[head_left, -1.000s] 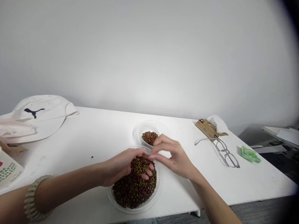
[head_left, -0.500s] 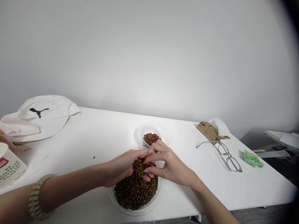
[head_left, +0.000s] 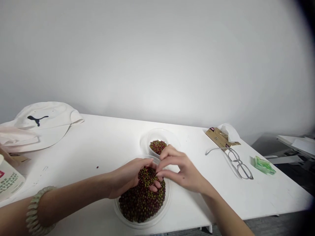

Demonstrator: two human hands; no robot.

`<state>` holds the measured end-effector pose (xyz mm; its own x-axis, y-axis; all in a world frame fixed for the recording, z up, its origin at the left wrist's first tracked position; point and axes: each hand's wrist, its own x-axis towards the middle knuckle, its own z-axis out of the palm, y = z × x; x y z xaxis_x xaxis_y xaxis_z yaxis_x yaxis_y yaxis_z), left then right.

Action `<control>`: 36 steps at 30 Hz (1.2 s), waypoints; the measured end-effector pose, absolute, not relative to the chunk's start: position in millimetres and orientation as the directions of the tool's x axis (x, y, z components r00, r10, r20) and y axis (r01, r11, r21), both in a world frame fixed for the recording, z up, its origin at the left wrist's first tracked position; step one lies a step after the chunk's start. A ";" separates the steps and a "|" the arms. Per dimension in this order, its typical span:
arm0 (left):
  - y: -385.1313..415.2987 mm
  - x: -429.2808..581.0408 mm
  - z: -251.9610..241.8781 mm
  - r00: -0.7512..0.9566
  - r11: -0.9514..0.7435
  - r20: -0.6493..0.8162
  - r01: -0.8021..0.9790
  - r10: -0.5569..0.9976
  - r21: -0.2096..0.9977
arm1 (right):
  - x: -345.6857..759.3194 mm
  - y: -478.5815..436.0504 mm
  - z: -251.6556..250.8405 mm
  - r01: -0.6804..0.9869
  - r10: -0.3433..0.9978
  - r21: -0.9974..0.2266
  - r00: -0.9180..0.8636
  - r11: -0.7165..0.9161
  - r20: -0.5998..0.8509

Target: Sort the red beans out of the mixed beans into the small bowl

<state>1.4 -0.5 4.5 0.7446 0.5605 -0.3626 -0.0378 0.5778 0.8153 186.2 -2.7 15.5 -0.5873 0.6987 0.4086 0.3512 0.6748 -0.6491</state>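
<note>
1. The left forearm enters from the lower left corner, where the picture cuts it off, with a pale coiled bracelet [head_left: 34, 211] around it. The right forearm is cut at the lower edge.
2. The large bowl [head_left: 117, 216] stands near the front edge of the table [head_left: 98, 141]; many red and green beans [head_left: 140, 208] lie in it. Its far rim is partly hidden by the hands.
3. Above this bowl, the left hand [head_left: 131, 173] is palm up, cupped around a handful of beans [head_left: 145, 177], which hides part of its fingers.
4. The right hand [head_left: 180, 170] comes from the other side, wrist bent, thumb and forefinger close together over the handful. Whether a bean is between these fingertips, I cannot tell; it is too small.
5. At the left, the paper cup [head_left: 11, 180] is cut off by the picture border. One loose bean [head_left: 97, 167] lies between cup and large bowl.
6. Just behind the large bowl is the small bowl [head_left: 163, 133] with more beans, partly covered by the right hand.
7. White table surface stretches from the bowls to the glasses [head_left: 238, 161] at the right, and to the cap [head_left: 46, 116] at the left.
8. The table's far edge runs along the wall [head_left: 157, 65].
</note>
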 end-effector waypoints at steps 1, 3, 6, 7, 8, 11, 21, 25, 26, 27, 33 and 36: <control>-0.1 0.9 4.1 0.744 0.586 -0.365 -0.043 0.560 0.809 | 188.9 0.8 14.4 0.370 0.737 -0.657 -0.497 0.657 0.457; 0.7 0.1 3.8 0.742 0.597 -0.365 -0.059 0.563 0.800 | 193.9 8.7 10.7 0.497 0.807 -0.641 -0.276 0.585 0.522; 1.6 0.0 4.5 0.740 0.605 -0.369 -0.063 0.562 0.794 | 196.8 15.3 6.1 0.642 0.852 -0.604 -0.159 0.473 0.498; 1.6 0.2 5.0 0.742 0.603 -0.366 -0.065 0.562 0.795 | 196.0 14.7 6.1 0.633 0.863 -0.608 -0.212 0.479 0.458; 1.4 0.6 5.6 0.744 0.599 -0.362 -0.064 0.562 0.798 | 194.5 12.7 6.9 0.609 0.863 -0.615 -0.294 0.501 0.412; -0.1 2.1 7.3 0.753 0.573 -0.350 -0.045 0.558 0.818 | 187.2 2.1 11.9 0.522 0.792 -0.615 -0.521 0.591 0.319; -1.4 3.8 6.6 0.751 0.565 -0.350 -0.038 0.561 0.824 | 176.9 -8.9 9.8 0.516 0.690 -0.518 -0.688 0.682 0.223; -1.3 4.8 5.5 0.746 0.570 -0.347 -0.053 0.569 0.820 | 175.2 -11.6 10.0 0.510 0.682 -0.514 -0.695 0.690 0.227; -1.2 4.8 5.6 0.745 0.569 -0.348 -0.052 0.569 0.821 | 175.0 -12.1 10.4 0.503 0.681 -0.519 -0.694 0.691 0.234; -1.1 4.6 5.8 0.744 0.567 -0.352 -0.045 0.569 0.822 | 175.1 -12.3 11.0 0.490 0.679 -0.529 -0.691 0.692 0.249; -1.0 1.2 6.7 0.729 0.586 -0.378 -0.039 0.571 0.809 | 187.9 2.0 12.3 0.541 0.784 -0.576 -0.325 0.613 0.529; -1.5 0.0 10.2 0.717 0.551 -0.373 -0.019 0.589 0.834 | 195.9 13.7 7.0 0.700 0.788 -0.519 -0.102 0.491 0.607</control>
<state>0.0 -1.5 10.2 0.7170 0.5890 -0.3727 -0.0190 0.5509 0.8343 195.9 13.7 7.0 -0.1021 0.7880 0.6072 0.6997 0.4908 -0.5192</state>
